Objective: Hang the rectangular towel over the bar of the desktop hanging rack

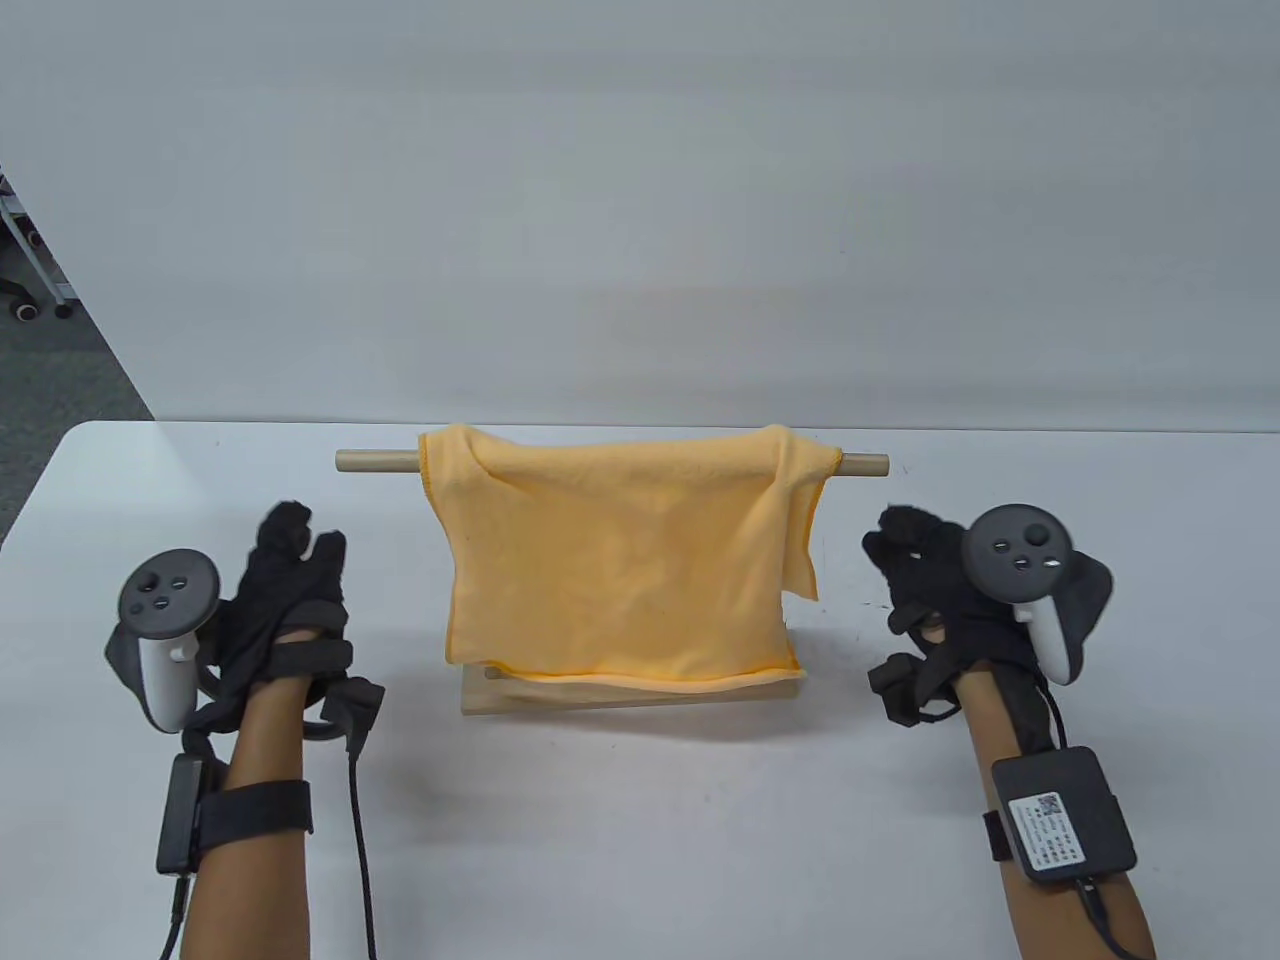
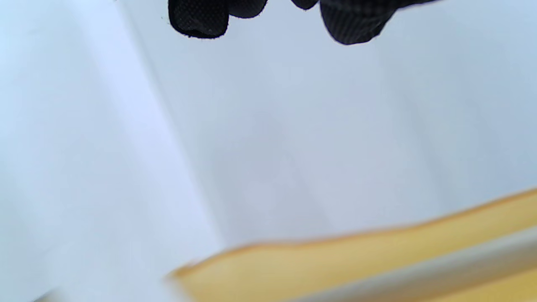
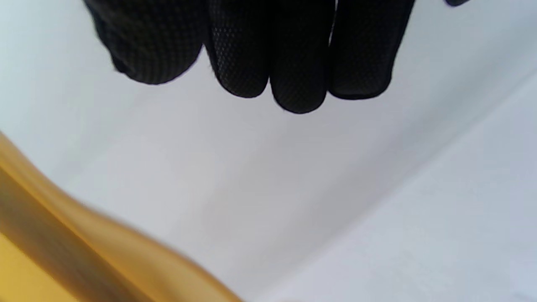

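Observation:
An orange rectangular towel hangs draped over the wooden rack bar, whose two ends stick out on either side. The towel covers most of the rack; its wooden base shows below the hem. The right edge is folded and hangs a little shorter. My left hand is left of the towel, fingers extended and holding nothing. My right hand is right of the towel, also holding nothing. The blurred towel also shows in the left wrist view and in the right wrist view.
The rack stands on a white table near its far edge. A pale wall is behind it. At the far left, beyond the table, is grey floor with a chair's castors.

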{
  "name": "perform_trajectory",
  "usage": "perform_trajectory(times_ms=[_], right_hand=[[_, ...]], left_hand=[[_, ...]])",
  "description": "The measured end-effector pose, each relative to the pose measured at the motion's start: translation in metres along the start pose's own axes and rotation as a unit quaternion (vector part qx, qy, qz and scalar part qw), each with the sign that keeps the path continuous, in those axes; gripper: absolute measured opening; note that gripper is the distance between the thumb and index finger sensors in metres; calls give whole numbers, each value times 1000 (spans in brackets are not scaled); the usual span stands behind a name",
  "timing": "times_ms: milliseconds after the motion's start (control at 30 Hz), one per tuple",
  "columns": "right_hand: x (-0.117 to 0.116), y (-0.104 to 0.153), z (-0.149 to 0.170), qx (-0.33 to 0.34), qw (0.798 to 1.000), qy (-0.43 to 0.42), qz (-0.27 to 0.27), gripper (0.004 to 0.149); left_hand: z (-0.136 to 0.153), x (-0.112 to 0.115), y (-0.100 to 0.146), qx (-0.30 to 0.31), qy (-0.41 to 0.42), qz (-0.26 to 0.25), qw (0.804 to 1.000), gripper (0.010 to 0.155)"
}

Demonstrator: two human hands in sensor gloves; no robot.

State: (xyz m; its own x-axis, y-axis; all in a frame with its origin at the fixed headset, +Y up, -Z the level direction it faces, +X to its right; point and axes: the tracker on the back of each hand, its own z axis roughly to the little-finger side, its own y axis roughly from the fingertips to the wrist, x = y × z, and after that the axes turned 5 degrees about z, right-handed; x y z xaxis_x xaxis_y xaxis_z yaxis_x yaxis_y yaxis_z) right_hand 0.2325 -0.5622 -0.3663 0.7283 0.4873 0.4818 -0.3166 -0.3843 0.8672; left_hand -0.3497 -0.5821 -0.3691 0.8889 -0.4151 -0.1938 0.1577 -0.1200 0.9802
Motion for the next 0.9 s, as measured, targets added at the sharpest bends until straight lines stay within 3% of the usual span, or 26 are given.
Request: perform_trajectory(times_ms=[67,133,233,300,333,367,433,500,600,667,767,833,900], right_hand=[[21,1,-31,52,993,-86,57,51],[33,3,-68,119,987,-91,61,51],[25,4,-115,169,984,61,1,52],[9,3,-135,181,960,210,-39,51],[4,4,-141,198,948,250,-26,46],[2,4,-144,213,943,255,-13,43],[2,6,-150,231,940,248,34,37],[8,7,-155,247,938,234,74,35],[20,2,-155,226,944,230,75,35],[23,-6,-152,203,955,212,42,36],[18,-13,-146,155,963,210,-72,42],[17,-12,-139,149,966,191,-89,49],[17,-11,-136,153,969,179,-69,49]], left_hand=[[-40,-7,5,82,-11,2,997,65],[-80,-5,9,140,-44,13,989,62],[-132,13,14,183,-157,45,969,60],[-153,27,10,137,-250,100,953,60],[-161,34,7,119,-289,121,942,56],[-165,37,5,126,-302,124,937,51],[-170,37,6,153,-274,71,947,39],[-173,36,6,166,-279,67,943,37],[-168,28,8,177,-224,21,958,39],[-163,25,5,163,-191,44,967,39],[-160,27,1,126,-213,92,965,43],[-159,28,2,129,-206,105,964,49],[-157,30,1,125,-196,130,964,52]])
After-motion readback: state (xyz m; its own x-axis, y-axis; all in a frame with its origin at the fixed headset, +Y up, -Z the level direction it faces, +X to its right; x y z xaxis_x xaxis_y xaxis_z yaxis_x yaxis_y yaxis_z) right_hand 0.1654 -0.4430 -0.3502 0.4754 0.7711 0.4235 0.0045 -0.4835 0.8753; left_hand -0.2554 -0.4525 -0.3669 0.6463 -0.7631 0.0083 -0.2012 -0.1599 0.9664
